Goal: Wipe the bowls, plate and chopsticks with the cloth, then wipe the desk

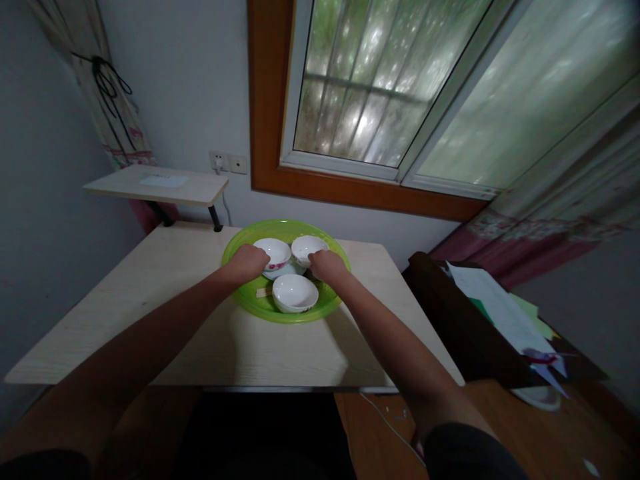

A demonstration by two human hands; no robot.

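A round green plastic basin [245, 303] stands at the back of the pale wooden desk with several white dishes in it. My left hand [248, 263] is closed on the near-left rim of a white bowl [275, 251] with a pink flower pattern. The fingers of my right hand [327, 265] pinch the front rim of a second white bowl [307, 248]. A third white bowl [295, 293] sits nearest to me, untouched. Between the bowls, partly hidden, shows a pale plate [284, 271]. Something flat and light wooden [263, 292] sticks out left of the third bowl.
A small raised shelf [170, 183] with a paper on it stands at the desk's back left. Wall sockets [229, 162] and a window [370, 87] are behind. Right of the desk [280, 357], a dark brown piece of furniture [450, 320] carries papers [500, 307].
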